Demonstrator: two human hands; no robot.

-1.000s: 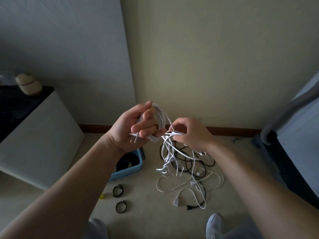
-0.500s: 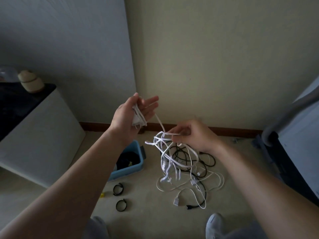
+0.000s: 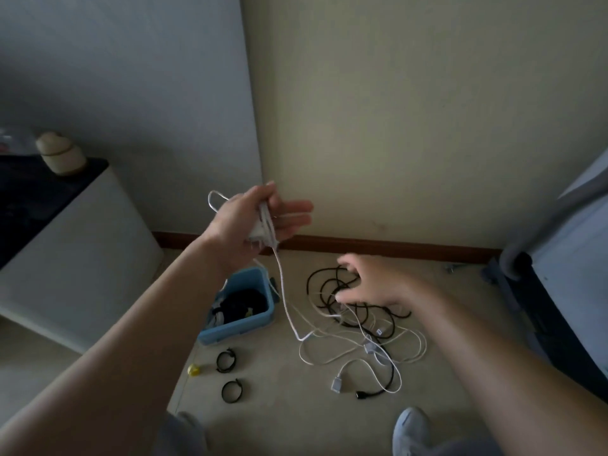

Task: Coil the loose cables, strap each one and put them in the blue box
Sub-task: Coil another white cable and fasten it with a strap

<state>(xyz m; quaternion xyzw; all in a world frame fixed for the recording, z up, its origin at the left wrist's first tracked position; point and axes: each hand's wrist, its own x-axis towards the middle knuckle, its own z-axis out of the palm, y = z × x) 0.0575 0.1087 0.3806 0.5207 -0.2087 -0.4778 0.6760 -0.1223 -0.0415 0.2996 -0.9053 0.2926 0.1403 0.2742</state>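
Down on the floor (image 3: 279, 419), the blue box (image 3: 235, 329) sits open just left of the tangled cable pile (image 3: 378, 327). Left hand (image 3: 253, 222) is up high, thumb clamping white cable (image 3: 266, 222) loops against the palm, one strand trailing down to the pile. Right hand (image 3: 371, 284) is spread wide, holding nothing, above the black cords. Two black straps (image 3: 226, 360) lie before the box.

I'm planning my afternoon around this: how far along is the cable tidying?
Done: dark coils already lie in the blue box. In hand: the left hand holds a few turns of white cable, its tail trailing to the floor; the right hand hovers open. Left: the black cable, and two straps lie unused.
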